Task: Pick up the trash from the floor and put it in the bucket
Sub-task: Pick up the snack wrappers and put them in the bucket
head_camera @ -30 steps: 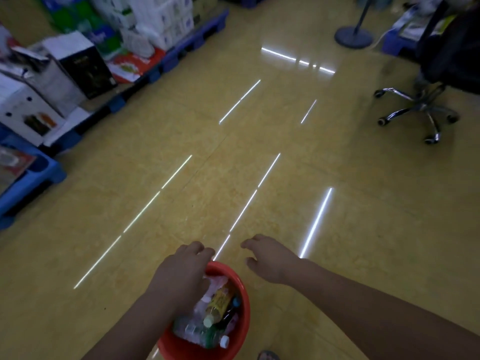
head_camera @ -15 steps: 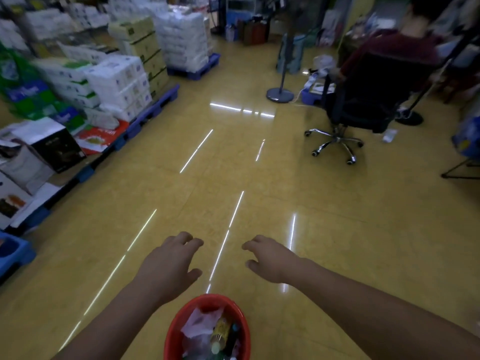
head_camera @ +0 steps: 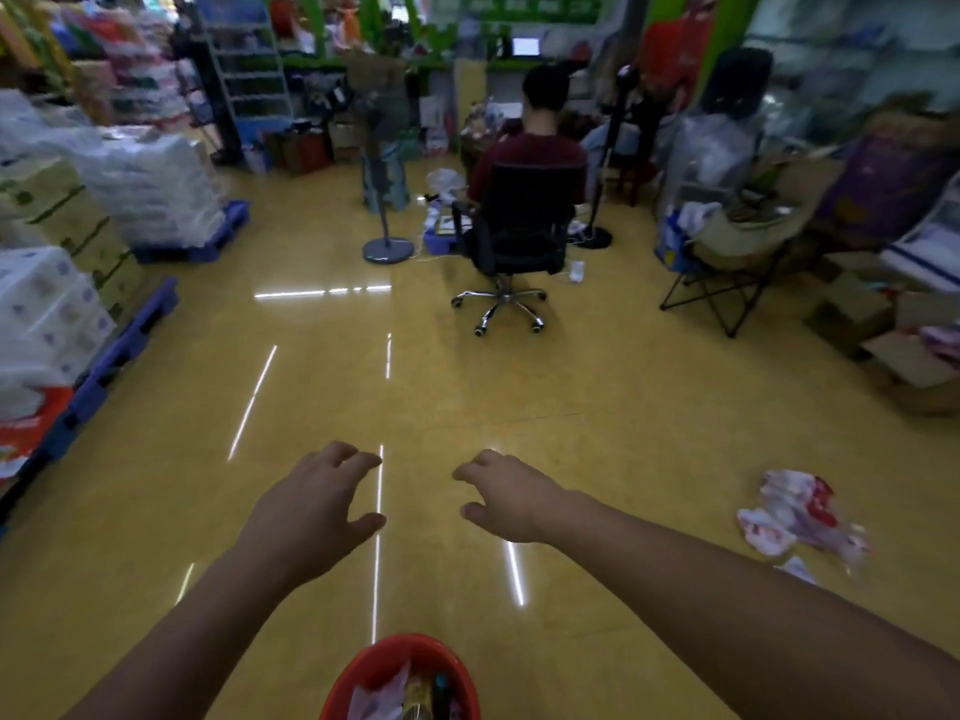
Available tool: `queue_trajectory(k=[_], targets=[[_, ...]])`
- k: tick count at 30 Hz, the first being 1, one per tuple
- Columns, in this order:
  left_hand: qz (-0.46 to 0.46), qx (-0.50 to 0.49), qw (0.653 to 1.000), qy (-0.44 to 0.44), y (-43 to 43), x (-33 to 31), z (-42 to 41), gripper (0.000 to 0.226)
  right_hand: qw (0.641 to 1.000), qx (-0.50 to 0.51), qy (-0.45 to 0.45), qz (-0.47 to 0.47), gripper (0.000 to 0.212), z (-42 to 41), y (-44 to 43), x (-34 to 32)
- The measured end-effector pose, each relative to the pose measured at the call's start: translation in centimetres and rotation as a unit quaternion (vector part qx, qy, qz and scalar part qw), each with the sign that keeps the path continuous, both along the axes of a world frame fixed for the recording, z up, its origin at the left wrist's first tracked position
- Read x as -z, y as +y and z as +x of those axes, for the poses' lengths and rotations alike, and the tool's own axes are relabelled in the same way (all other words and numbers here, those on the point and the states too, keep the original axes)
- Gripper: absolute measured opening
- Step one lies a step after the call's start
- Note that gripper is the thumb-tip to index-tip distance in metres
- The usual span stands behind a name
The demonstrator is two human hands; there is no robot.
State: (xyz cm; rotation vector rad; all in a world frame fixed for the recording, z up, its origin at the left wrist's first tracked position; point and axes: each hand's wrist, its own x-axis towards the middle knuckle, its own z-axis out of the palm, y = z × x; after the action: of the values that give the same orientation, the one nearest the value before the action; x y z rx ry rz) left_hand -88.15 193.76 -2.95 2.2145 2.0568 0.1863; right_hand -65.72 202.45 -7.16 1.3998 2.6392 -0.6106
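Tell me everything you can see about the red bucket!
The red bucket looks like plastic, with a round rim. It sits upright on the yellow floor at the bottom edge of the view, between the two forearms, so only its top shows. Inside are a crumpled pinkish wrapper and something dark, too blurry to name. Neither the left hand nor the right hand touches it.
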Motion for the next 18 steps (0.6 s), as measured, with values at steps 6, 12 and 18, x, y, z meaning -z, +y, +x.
queue_trajectory(k=[6,12,18], targets=[[0.011,0.069,0.997,-0.012,2.4,-1.6,5.5,0.066,0.997,0.082,-0.010,0.012,0.054,7.0,-0.9,-2.6],[0.016,0.150,0.988,-0.012,4.4,-2.3,13.0,0.067,0.984,0.177,-0.009,0.025,0.055,16.3,-3.7,-3.5],[0.029,0.231,0.972,-0.019,3.9,-2.8,23.3,0.065,0.966,0.256,-0.018,0.026,0.057,26.6,-8.3,-3.5]])
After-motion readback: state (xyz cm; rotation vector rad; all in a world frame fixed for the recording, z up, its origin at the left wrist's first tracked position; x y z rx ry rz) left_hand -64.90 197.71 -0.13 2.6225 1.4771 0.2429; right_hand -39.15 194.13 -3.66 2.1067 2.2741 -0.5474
